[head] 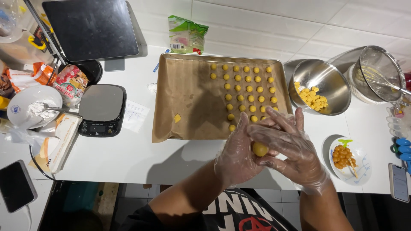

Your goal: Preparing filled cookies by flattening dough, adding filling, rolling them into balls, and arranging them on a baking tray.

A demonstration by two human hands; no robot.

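From the head view, just off the front edge of the white counter point(141, 158), I see my left hand point(236, 155) and right hand point(291, 149), both in thin clear gloves, cupped around a yellow dough ball point(260, 149). Fingers are loosely curled, palms pressing it between them, not clenched. I judge the ball could slip from the slick gloves and drop past the counter edge, or flatten under too much pressure. Rows of finished balls point(248, 90) sit on the lined baking tray point(184, 85) just ahead.

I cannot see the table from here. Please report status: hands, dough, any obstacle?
Both hands, left and right, cupped around yellow dough ball. Lined baking tray just beyond. Nothing between.
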